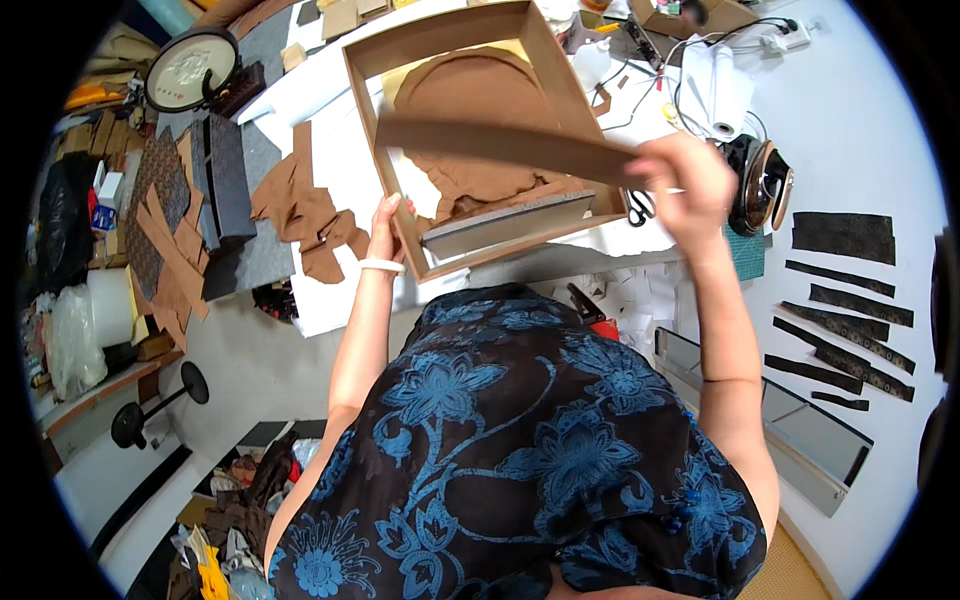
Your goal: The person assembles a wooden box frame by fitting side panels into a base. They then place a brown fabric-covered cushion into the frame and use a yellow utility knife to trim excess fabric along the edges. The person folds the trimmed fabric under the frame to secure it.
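My left hand [387, 234] is closed on the near left side of a brown, open rectangular frame [567, 70], which is tilted over the white-covered table. In my right hand [690, 188] is one end of a long brown strip [510, 146], smeared by motion; it crosses above the frame from right to left. Through the frame shows a rounded piece of brown fabric [470, 85], with creased brown material at its near side. A grey panel [512, 228] lines the frame's near wall. Black-handled scissors [640, 207] lie just left of my right wrist.
Brown fabric scraps [312, 205] lie left of the frame, beside a dark box [230, 178]. A white paper roll [722, 95] and cables are at the back right. Right of my arm are a green mat [746, 256] and several dark strips [848, 320].
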The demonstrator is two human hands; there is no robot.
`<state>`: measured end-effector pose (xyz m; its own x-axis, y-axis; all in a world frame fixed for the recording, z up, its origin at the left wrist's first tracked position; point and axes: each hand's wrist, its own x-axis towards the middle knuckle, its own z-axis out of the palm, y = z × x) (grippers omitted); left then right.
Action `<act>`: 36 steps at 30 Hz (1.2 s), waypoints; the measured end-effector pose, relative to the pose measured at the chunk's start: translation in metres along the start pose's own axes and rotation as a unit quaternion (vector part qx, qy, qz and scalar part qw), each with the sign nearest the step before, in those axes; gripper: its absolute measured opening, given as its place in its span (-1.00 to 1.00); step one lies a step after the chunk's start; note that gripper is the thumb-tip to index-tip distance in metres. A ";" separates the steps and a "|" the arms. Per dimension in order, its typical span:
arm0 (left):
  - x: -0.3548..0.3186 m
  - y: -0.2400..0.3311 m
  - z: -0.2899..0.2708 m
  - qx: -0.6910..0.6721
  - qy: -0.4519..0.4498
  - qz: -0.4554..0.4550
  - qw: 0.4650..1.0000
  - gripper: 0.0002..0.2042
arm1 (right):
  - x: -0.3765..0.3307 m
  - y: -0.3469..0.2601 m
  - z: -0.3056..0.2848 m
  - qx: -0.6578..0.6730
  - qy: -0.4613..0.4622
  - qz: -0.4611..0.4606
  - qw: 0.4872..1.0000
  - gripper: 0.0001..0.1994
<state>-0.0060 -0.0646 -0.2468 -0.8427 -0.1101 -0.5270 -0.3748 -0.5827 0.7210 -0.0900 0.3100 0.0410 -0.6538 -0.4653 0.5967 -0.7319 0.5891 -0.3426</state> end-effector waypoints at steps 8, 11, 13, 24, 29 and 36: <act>0.011 -0.010 -0.011 -0.014 -0.032 0.000 0.999 -0.38 | -0.173 0.192 -0.031 -0.167 0.220 0.456 0.846 -0.73; 0.000 0.002 0.009 -0.007 -0.041 0.006 0.999 -0.40 | -0.264 0.237 0.024 -0.172 0.122 0.571 0.794 -0.72; -0.005 0.010 0.012 0.006 -0.044 0.015 0.999 -0.41 | -0.271 0.233 0.057 -0.176 0.072 0.641 0.743 -0.70; 0.002 0.005 0.004 0.033 -0.031 0.028 0.999 -0.35 | -0.133 0.258 0.177 0.059 -0.066 0.494 0.865 -0.66; -0.001 0.005 0.009 0.032 -0.020 0.032 0.999 -0.34 | -0.082 0.237 0.239 0.493 -0.181 0.563 0.638 -0.42; -0.029 0.015 -0.022 -0.004 0.000 0.005 1.000 -0.40 | -0.054 0.187 0.241 0.514 -0.143 0.573 0.622 -0.29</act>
<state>0.0207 -0.0881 -0.2305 -0.8469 -0.1157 -0.5190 -0.3627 -0.5881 0.7229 -0.2382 0.2862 -0.2305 -0.7596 -0.3147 -0.5692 0.6057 -0.0235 -0.7953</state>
